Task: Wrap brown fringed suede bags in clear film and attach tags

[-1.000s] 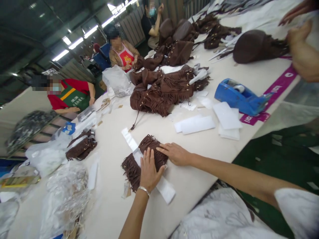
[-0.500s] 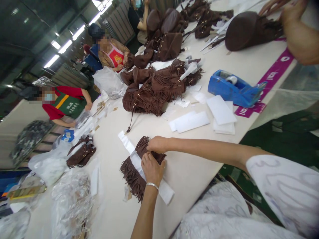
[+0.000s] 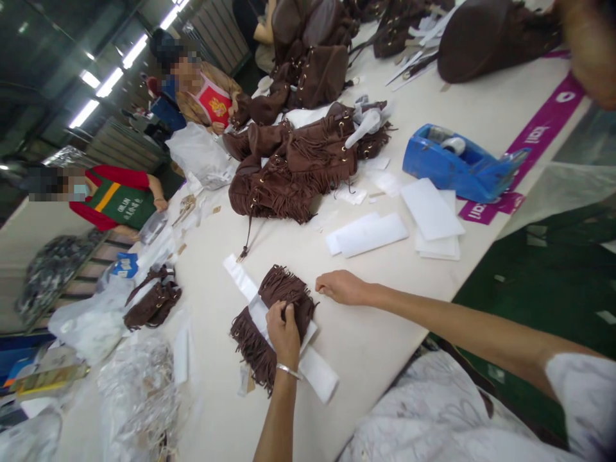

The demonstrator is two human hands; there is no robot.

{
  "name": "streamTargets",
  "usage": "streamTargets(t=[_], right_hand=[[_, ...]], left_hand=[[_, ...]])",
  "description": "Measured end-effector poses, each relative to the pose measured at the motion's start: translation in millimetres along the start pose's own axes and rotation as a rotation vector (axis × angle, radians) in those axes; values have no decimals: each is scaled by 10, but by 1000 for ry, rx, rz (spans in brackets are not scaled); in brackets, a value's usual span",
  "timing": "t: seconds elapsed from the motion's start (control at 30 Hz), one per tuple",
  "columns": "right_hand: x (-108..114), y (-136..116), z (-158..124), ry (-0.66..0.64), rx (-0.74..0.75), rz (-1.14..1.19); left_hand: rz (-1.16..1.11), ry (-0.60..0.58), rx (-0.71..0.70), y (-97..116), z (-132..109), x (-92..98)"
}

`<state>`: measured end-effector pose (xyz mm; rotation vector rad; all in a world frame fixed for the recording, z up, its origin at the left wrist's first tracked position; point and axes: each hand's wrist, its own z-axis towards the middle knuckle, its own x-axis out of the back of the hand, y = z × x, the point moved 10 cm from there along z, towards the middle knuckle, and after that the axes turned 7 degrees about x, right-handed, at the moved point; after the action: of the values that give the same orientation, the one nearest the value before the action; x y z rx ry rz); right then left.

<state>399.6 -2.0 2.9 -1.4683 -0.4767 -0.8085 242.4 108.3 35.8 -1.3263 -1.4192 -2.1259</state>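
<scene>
Brown fringed bag (image 3: 286, 285) lies flat on the pale table (image 3: 385, 295), near the middle of the scene. The left hand (image 3: 283, 330) is on top of it, with bent fingers and the thumb close to them. It touches the bag, but I cannot tell if it pinches anything. A shiny bracelet (image 3: 289, 371) is on that wrist. The right hand (image 3: 339, 287) is just to the right of the bag, curled up almost like a fist. I cannot tell if it has hold of a thin bit of fringe. A long white strip (image 3: 320, 377) pokes out past the bag at the near right and at the far left. To the right of the bag are some white sheets (image 3: 373, 236), and farther right sits a blue tape holder (image 3: 450, 160) beside a purple band (image 3: 539, 131). Past the bag is a big pile of brown bags (image 3: 308, 154), with fringes and little metal rings. Over on the left are a smaller brown bag (image 3: 154, 300) and crinkly clear plastic (image 3: 137, 394). At the far left side of the table is a person in a green apron (image 3: 128, 205), and farther off is a person in a red apron (image 3: 214, 102). At the far right, a blurry arm (image 3: 591, 51) is near a round brown bag (image 3: 474, 42).
</scene>
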Motion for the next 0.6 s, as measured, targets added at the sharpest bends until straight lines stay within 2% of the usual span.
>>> streamTargets(t=[0.13, 0.23, 0.37, 0.47, 0.53, 0.6], right_hand=[[-81, -89, -181, 27, -41, 8], [-82, -225, -181, 63, -39, 40], [-143, -334, -2, 67, -92, 88], [-265, -300, 152, 3, -188, 115], [-328, -290, 195, -46, -200, 122], [-341, -317, 167, -64, -161, 115]], left_hand=[[-148, 52, 114, -126, 12, 201], [-230, 187, 194, -349, -77, 573], [-228, 341, 319, -824, -439, 1088], [-198, 334, 371, -1052, -764, 1217], [-115, 270, 264, -944, -874, 1171], [30, 168, 52, -644, -895, 1027]])
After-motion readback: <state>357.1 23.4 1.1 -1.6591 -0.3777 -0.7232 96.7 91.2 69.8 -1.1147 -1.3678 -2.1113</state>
